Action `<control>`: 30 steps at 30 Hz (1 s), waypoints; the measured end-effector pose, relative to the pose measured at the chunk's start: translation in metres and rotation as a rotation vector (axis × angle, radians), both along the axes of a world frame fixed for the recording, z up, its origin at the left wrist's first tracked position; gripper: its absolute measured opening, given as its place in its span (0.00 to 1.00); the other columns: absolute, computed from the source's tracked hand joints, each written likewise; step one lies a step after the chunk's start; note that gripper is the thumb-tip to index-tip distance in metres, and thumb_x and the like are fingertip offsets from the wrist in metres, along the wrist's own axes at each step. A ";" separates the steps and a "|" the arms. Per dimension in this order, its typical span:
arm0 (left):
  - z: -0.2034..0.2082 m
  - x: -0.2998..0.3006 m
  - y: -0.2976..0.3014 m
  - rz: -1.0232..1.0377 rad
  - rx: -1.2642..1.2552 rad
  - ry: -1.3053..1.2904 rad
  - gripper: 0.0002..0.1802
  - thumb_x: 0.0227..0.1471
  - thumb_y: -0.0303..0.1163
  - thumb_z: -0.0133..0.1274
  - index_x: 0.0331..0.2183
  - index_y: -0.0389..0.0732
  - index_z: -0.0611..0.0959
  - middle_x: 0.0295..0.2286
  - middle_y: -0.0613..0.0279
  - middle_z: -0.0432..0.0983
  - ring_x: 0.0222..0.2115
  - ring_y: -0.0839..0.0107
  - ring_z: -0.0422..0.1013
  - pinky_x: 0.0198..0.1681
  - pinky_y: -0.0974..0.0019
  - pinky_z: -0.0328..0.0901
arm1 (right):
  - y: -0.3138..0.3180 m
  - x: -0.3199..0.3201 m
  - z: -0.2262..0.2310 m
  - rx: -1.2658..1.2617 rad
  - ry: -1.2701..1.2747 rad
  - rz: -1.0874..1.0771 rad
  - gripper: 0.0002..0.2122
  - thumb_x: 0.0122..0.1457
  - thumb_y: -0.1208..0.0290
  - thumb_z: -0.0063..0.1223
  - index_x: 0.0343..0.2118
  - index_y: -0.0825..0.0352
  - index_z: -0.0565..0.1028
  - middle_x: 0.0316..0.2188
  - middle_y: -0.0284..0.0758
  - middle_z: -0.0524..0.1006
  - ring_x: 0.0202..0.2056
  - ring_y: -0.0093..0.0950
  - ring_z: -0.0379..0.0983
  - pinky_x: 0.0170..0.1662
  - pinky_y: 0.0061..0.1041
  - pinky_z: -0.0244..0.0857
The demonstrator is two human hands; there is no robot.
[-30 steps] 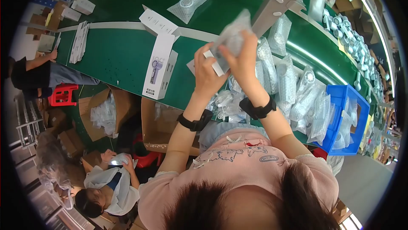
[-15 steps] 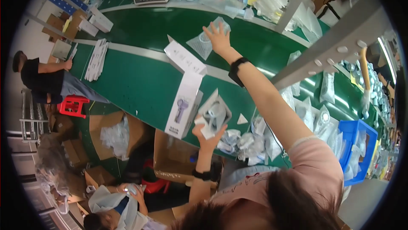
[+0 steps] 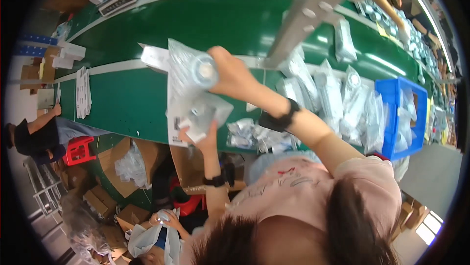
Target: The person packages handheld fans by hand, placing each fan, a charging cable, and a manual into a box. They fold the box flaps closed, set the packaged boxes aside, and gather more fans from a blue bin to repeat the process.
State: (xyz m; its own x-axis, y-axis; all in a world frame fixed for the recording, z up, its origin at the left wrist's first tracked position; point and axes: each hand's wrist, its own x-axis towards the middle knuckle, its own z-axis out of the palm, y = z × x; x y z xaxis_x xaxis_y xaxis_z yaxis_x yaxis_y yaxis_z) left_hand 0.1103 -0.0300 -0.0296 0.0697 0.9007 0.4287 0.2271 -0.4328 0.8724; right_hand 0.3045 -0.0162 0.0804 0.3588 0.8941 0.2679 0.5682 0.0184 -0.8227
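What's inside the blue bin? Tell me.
Inside the blue bin, translucent plastic bags show. Whatever lies beneath them is covered, and their contents are too blurred to tell.

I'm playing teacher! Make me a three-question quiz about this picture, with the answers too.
1. Which grips the upper translucent plastic bag with a round pale-blue thing inside: the left hand or the right hand?

2. True or false: the blue rectangular plastic bin has translucent bags in it.

3. What colour is the low plastic stool beside the person in black? A green, B red, C white.

Key: 1 right hand; 2 true; 3 B.
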 end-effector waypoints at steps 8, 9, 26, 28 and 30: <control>0.024 0.064 0.026 -0.293 0.198 0.203 0.44 0.26 0.32 0.69 0.40 0.38 0.54 0.43 0.48 0.56 0.43 0.57 0.59 0.46 0.58 0.56 | -0.238 0.096 -0.018 -0.612 -0.185 -0.624 0.38 0.34 0.71 0.59 0.50 0.78 0.54 0.36 0.51 0.70 0.41 0.45 0.66 0.42 0.33 0.61; 0.023 0.071 0.027 -0.292 0.191 0.208 0.44 0.26 0.32 0.69 0.40 0.38 0.54 0.43 0.48 0.56 0.43 0.57 0.59 0.46 0.58 0.56 | -0.261 0.109 -0.031 -0.619 -0.182 -0.619 0.38 0.34 0.71 0.59 0.50 0.78 0.54 0.36 0.51 0.70 0.41 0.45 0.66 0.42 0.33 0.61; 0.084 0.092 0.044 -0.577 0.050 0.453 0.14 0.33 0.28 0.60 0.27 0.35 0.76 0.40 0.52 0.67 0.35 0.56 0.68 0.35 0.65 0.63 | -0.135 0.016 -0.110 -0.617 -0.853 0.189 0.15 0.43 0.72 0.51 0.38 0.63 0.71 0.32 0.37 0.71 0.38 0.34 0.66 0.52 0.44 0.49; 0.085 0.094 0.045 -0.506 -0.034 0.435 0.11 0.32 0.27 0.60 0.22 0.33 0.77 0.36 0.53 0.71 0.31 0.59 0.70 0.31 0.66 0.63 | -0.129 0.016 -0.111 -0.727 -0.969 0.297 0.11 0.45 0.72 0.49 0.33 0.62 0.74 0.29 0.37 0.71 0.35 0.33 0.66 0.52 0.46 0.48; 0.083 0.096 0.048 -0.467 -0.037 0.399 0.10 0.32 0.27 0.60 0.22 0.33 0.77 0.33 0.53 0.72 0.28 0.61 0.70 0.29 0.67 0.63 | -0.133 0.026 -0.105 -0.665 -0.910 0.364 0.09 0.43 0.74 0.48 0.30 0.63 0.73 0.29 0.36 0.71 0.35 0.33 0.67 0.51 0.45 0.50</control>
